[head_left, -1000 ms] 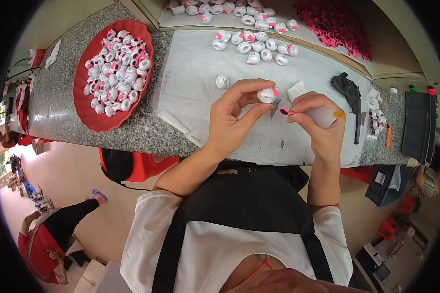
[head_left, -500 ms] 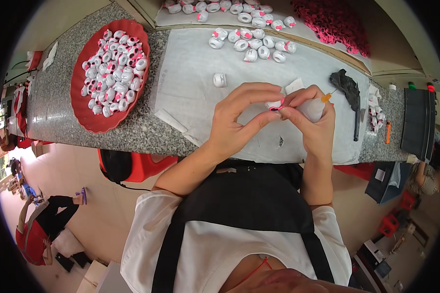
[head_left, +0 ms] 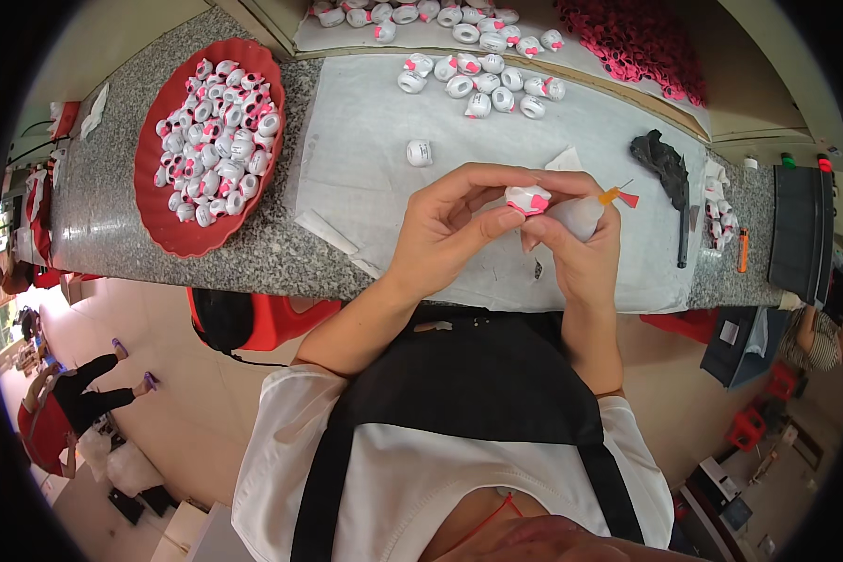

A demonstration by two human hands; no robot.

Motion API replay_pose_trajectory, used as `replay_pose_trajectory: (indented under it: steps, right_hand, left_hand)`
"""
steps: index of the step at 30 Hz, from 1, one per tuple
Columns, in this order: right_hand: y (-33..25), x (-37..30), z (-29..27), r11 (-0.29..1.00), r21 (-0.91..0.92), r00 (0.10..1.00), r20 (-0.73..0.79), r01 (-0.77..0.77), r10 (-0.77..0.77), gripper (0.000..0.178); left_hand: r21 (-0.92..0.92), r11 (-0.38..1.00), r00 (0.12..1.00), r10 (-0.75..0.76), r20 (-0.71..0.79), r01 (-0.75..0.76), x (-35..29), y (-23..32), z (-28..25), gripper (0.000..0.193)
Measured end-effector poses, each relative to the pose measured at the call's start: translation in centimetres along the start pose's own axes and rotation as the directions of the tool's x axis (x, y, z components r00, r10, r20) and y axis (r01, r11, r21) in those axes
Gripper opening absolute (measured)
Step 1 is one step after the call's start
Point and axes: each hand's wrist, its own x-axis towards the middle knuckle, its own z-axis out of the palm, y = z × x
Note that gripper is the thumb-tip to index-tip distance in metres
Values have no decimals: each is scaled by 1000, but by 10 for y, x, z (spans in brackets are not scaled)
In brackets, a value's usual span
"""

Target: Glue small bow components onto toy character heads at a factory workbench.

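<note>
My left hand [head_left: 445, 223] is closed on a small white figurine head [head_left: 526, 199] with a pink trim, pinched between thumb and fingers. My right hand [head_left: 585, 234] wraps round a translucent squeeze bottle [head_left: 579, 217] with an orange needle tip [head_left: 609, 197] pointing up and right. Its thumb and fingertips also meet the figurine head from the right side. Just beyond the needle tip shows a small pink-red piece [head_left: 629, 200]. Both hands are above a white paper sheet [head_left: 365, 122]. A single white piece [head_left: 420, 153] lies on the sheet left of them.
A red scalloped tray [head_left: 150, 201] full of pink-and-white pieces stands at left. More such pieces [head_left: 482, 84] lie at the sheet's far side. On a shelf is a pile of pink parts [head_left: 637, 51]. Crumpled black plastic [head_left: 663, 161] and an orange stick [head_left: 743, 251] lie at right.
The figurine head has turned in my fingers and more of its white and pink surface shows. My right hand has shifted slightly left with the bottle. A person at far left has moved.
</note>
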Motion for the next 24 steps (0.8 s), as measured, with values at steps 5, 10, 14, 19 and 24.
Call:
replay_pose_trajectory:
  steps: [5, 10, 14, 19, 24]
  right_hand:
    - [3, -3, -6, 999, -24, 999, 10, 41, -41, 27]
    - [1, -3, -4, 999, 43, 1000, 8, 24, -24, 25]
    - [-2, -3, 0, 996, 90, 1000, -7, 4, -4, 23]
    - [2, -4, -8, 999, 32, 1000, 19, 2, -3, 27]
    - [1, -6, -7, 1000, -16, 1000, -23, -2, 1, 25]
  left_hand:
    - [27, 1000, 1000, 8, 28, -8, -2, -4, -1, 24]
    - [40, 998, 999, 43, 33, -44, -2, -5, -3, 22]
    - [-26, 1000, 998, 0, 56, 2, -2, -5, -6, 20]
    - [5, 998, 998, -58, 30, 58, 0, 2, 1, 22]
    - [226, 972, 998, 57, 9, -58, -1, -2, 1, 26]
